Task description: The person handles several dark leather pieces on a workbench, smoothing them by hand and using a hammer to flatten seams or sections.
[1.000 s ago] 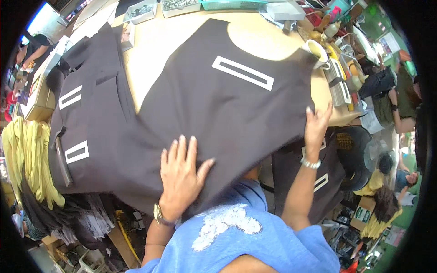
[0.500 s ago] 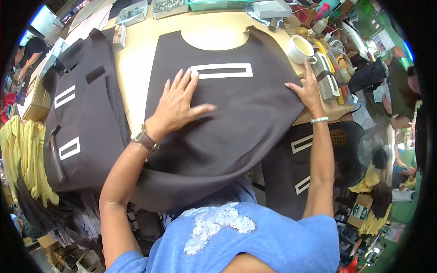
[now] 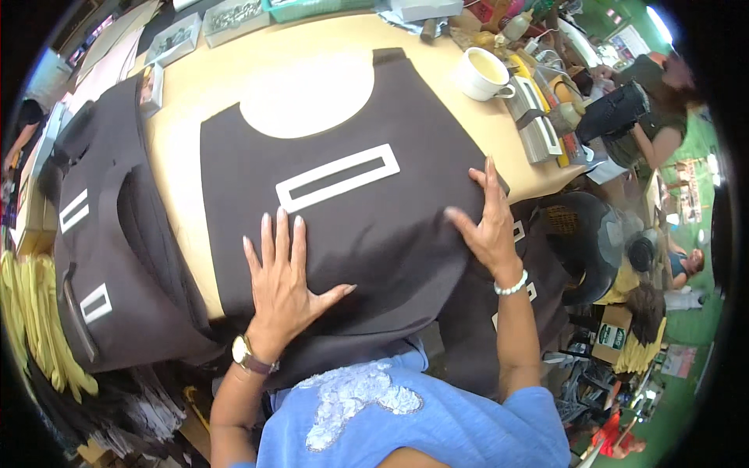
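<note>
A large dark brown panel of fabric-like sheet [image 3: 374,242] with a rounded neckline cut-out lies on the table in front of me, its near end hanging in folds against my body. On it is a white rectangular frame [image 3: 343,186] with a dark slot inside, tilted up to the right. My left hand [image 3: 282,285] lies spread on the panel just below the frame's left end, thumb pointing right. At the panel's right edge, my right hand [image 3: 493,230] rests with thumb and fingers apart. Neither hand grips anything.
Similar dark pieces [image 3: 117,273] with white frames are stacked at left, beside hanging yellow strips [image 3: 39,320]. A white cup [image 3: 484,76] stands at the far right near a banded bundle of pale strips [image 3: 538,121]. Trays of small parts [image 3: 234,19] line the back. Other people work at right.
The panel has come nearer to me and turned, so its white frame now slants up to the right. Both hands have moved nearer with it.
</note>
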### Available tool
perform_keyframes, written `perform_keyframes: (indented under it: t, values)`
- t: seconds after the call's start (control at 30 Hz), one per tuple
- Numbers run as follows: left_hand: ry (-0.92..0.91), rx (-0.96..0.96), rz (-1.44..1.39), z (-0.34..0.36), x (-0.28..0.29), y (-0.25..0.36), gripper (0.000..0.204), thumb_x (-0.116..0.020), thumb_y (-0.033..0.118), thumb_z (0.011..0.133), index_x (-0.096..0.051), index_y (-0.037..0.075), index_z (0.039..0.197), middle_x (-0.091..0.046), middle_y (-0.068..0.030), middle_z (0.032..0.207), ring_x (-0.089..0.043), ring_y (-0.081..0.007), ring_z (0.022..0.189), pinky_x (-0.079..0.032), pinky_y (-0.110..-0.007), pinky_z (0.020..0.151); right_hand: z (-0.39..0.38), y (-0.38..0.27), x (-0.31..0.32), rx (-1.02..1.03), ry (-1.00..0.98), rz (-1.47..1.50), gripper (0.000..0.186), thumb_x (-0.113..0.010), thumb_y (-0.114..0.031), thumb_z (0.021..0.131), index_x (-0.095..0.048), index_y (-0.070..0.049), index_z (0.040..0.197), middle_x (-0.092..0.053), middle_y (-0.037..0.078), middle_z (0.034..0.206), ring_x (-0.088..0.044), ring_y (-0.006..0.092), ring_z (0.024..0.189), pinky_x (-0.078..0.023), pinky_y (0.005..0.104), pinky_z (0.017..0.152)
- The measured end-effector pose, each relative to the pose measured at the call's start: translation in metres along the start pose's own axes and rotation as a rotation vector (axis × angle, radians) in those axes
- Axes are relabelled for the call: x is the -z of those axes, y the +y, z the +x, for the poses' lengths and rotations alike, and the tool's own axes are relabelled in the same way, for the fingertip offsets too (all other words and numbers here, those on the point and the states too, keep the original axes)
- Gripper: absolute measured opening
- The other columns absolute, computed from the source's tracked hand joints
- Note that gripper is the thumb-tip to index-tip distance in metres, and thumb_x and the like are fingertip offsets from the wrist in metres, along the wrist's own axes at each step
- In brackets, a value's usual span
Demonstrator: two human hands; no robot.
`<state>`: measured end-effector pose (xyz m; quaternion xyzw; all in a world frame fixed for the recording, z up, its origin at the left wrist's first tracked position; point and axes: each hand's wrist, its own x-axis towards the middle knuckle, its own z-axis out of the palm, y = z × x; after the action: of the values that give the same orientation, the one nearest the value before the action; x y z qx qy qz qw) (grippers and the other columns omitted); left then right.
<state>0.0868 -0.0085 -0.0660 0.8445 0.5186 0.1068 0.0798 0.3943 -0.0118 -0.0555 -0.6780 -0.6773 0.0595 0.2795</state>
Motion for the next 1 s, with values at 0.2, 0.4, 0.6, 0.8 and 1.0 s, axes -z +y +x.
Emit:
perform_keyframes:
  t: [0.2,0.4,0.6,0.8,1.0]
  values:
    - [0.007,0.024,0.011,0.005,0.000,0.005,0.102,-0.069,0.060,0.064,-0.032,-0.003,0.135,-0.024,-0.0272,0.142,-0.020,-0.0407,0.134,-0.013,-0.061,0.104,0.118,0.056,0.024,-0.009,0.285,-0.456,0.060,-0.055,-0.046,0.084,-0.049,-0.004,0.127,-0.043,0.024,0.128,-0.039,0.0391,0.119,-0.031,0.0504,0.098]
    - [0.019,0.037,0.011,0.004,-0.003,0.004,0.099,-0.068,0.059,0.064,-0.035,-0.002,0.134,-0.027,-0.0258,0.141,-0.021,-0.0400,0.134,-0.013,-0.061,0.104,0.180,0.076,0.021,-0.195,0.103,-0.621,0.068,-0.052,-0.063,0.076,-0.061,-0.011,0.118,-0.031,0.022,0.140,-0.027,0.0409,0.129,-0.019,0.0571,0.104]
    - [-0.003,0.034,0.001,0.003,-0.003,0.001,0.099,-0.070,0.056,0.063,-0.033,-0.002,0.135,-0.026,-0.0242,0.143,-0.020,-0.0396,0.134,-0.013,-0.061,0.104,0.186,0.063,0.028,-0.212,0.079,-0.613,0.069,-0.053,-0.066,0.073,-0.066,-0.006,0.106,-0.033,0.020,0.140,-0.024,0.0404,0.132,-0.014,0.0587,0.105]
    - [-0.019,0.053,-0.014,0.003,0.001,0.002,0.098,-0.071,0.053,0.064,-0.033,-0.001,0.136,-0.026,-0.0227,0.143,-0.020,-0.0389,0.134,-0.013,-0.061,0.104,0.167,0.060,0.026,-0.065,0.143,-0.715,0.030,-0.057,-0.009,0.069,-0.065,-0.010,0.098,-0.040,0.017,0.134,-0.032,0.0376,0.128,-0.021,0.0591,0.101]
    - [-0.006,0.034,-0.031,0.004,-0.002,0.002,0.095,-0.071,0.052,0.065,-0.034,-0.001,0.135,-0.027,-0.0221,0.143,-0.020,-0.0379,0.135,-0.014,-0.061,0.104,0.148,0.028,0.026,0.083,0.039,-0.401,0.034,-0.049,0.003,0.065,-0.062,-0.009,0.094,-0.043,0.018,0.129,-0.037,0.0368,0.124,-0.028,0.0491,0.102]
